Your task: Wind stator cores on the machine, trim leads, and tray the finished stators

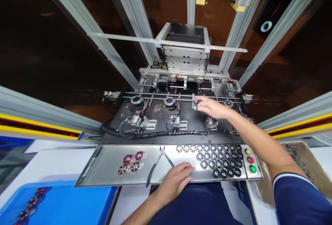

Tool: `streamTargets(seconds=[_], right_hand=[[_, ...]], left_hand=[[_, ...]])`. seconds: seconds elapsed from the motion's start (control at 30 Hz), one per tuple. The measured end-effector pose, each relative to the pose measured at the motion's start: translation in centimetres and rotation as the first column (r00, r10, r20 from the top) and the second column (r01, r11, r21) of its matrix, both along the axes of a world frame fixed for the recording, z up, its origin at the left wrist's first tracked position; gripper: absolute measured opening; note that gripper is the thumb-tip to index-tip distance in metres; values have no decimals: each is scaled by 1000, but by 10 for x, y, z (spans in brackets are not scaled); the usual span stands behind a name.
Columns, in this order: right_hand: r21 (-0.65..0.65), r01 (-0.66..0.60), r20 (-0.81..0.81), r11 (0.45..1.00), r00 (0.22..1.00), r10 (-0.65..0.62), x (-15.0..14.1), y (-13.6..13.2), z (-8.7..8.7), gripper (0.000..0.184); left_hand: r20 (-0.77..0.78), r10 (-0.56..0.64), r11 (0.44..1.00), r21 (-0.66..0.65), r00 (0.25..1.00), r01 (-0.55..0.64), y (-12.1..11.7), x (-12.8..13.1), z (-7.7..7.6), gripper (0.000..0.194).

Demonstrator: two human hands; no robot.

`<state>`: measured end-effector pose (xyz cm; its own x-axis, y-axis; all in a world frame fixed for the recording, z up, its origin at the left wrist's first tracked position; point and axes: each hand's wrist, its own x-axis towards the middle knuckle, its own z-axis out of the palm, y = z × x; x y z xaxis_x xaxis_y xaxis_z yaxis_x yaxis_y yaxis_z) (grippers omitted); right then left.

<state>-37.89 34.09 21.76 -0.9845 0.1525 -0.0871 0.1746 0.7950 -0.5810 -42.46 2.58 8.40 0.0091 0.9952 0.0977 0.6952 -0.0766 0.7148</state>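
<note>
My right hand reaches over the third holder from the left on the machine, its fingers closed round a dark, mostly hidden stator core. My left hand lies at the front edge of the metal tray, fingers stretched out and holding nothing. Just left of it are cutting pliers with dark green handles, jaws pointing to the machine. Rows of black-and-silver stator cores cover the tray's right part. Several wound stators, reddish and copper-coloured, lie on its left part.
Ring-shaped holders line the machine, with metal clamps before them. Push buttons sit at the tray's right end. A blue bin holds wound stators at lower left; a box of parts stands right. Yellow light barriers flank the bench.
</note>
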Motion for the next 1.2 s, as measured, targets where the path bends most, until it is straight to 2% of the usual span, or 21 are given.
streamTargets(seconds=[0.07,0.13,0.23,0.33,0.53,0.77,1.0,1.1,1.2], right_hand=[[72,63,56,995,996,-67,-23,41,-22,22],[107,74,102,992,991,-85,-39,68,-46,12],[146,52,152,988,986,-74,-48,85,-74,20],[169,24,182,985,982,-55,-49,91,-87,23],[204,-16,232,979,972,-33,-55,96,-91,24],[203,-50,317,978,948,-17,-64,98,-91,27],[188,-40,372,981,928,-33,-65,98,-100,25],[187,-18,364,982,930,-53,-65,95,-100,26],[194,21,329,981,941,-86,-64,90,-94,27]], left_hand=[[-53,-81,996,-43,995,79,10,11,-25,33],[-116,-122,989,-98,986,111,16,21,-43,49],[-199,-151,979,-163,968,120,21,32,-59,61],[-255,-160,975,-192,954,112,20,37,-69,58],[-327,-110,986,-156,939,61,13,38,-81,36],[-345,-32,996,-88,938,2,14,38,-88,27],[-335,18,1000,2,942,-18,13,40,-97,13],[-312,43,997,75,949,-21,12,41,-95,18],[-264,75,988,151,962,-36,13,38,-80,22]])
